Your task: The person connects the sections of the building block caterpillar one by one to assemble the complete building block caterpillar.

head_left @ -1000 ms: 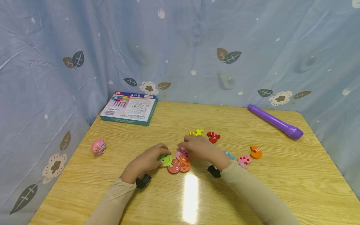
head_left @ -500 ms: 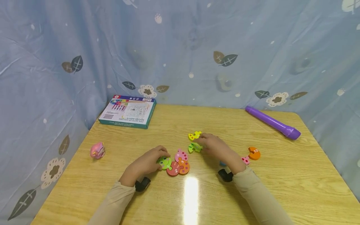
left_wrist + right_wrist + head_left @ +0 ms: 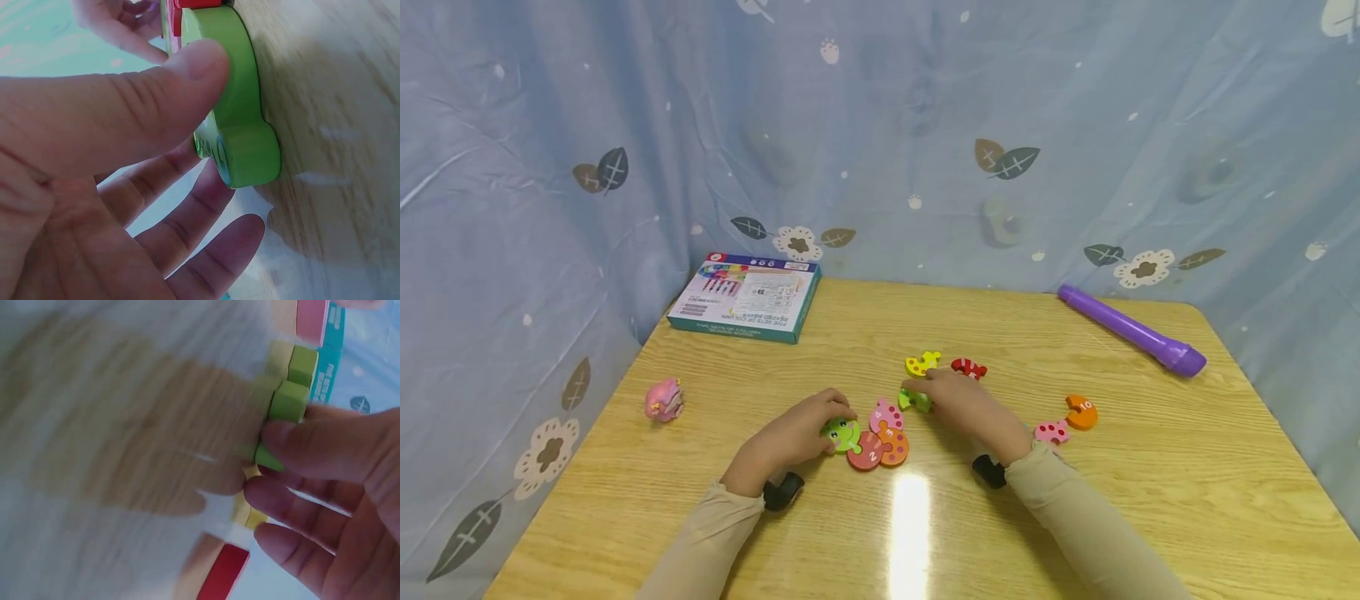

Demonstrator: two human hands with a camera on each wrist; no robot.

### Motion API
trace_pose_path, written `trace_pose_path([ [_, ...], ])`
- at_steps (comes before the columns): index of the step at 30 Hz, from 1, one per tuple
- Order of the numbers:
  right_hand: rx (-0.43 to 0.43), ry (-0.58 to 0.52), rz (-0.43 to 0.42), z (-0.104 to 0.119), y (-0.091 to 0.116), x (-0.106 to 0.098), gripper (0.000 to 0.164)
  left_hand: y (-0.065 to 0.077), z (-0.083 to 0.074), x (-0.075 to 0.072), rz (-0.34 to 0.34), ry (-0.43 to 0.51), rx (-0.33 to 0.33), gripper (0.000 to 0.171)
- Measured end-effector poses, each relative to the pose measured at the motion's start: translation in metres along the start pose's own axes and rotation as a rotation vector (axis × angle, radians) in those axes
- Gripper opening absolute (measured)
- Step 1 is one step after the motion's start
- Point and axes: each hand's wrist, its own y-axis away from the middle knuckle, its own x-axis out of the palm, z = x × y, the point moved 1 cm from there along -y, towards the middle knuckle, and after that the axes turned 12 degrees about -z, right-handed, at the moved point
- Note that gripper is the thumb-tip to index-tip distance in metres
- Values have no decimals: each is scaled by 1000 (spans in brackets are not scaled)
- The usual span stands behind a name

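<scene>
Number puzzle pieces lie on the wooden table. A green smiling head piece (image 3: 844, 434) joins a red 2 piece (image 3: 865, 451), an orange 3 piece (image 3: 895, 448) and a pink 4 piece (image 3: 886, 415) in a curved row. My left hand (image 3: 805, 427) holds the green head, its thumb pressed on the edge in the left wrist view, fingers round the far side. To the right of the row, my right hand (image 3: 968, 408) pinches a striped green piece (image 3: 290, 401) between thumb and fingers. That piece sits low at the table, partly covered by the fingers.
Just beyond the right hand are a yellow piece (image 3: 922, 363) and a red piece (image 3: 970, 367). Further right lie a pink dotted piece (image 3: 1052, 431) and an orange 10 piece (image 3: 1082, 412). A flat box (image 3: 745, 297), purple toy microphone (image 3: 1131, 329) and pink toy (image 3: 664, 400) stand around.
My right hand left the pink 4 piece, moved right, then came back slightly left onto the striped green piece, now pinched. The left hand stays on the green head.
</scene>
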Motion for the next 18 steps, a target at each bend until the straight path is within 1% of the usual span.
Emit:
trace_pose_path([
  [4,52,-30,-7,6,-4,1,33,0,1,0,-1,6,0,44],
  [6,57,-49,-39,9,-6,1,31,0,2,0,-2,7,0,44],
  [8,43,-76,-86,12,-8,0,30,0,3,0,-1,6,2,44],
  [11,34,-102,-135,18,-11,-3,32,0,3,1,-2,4,4,44],
  [14,44,-107,-152,22,-14,-3,34,0,3,1,-2,7,6,44],
  [16,51,-111,-145,24,-16,-3,35,0,2,0,-2,11,4,44],
  [18,38,-118,-140,26,-18,-2,34,0,2,0,-3,13,2,44],
])
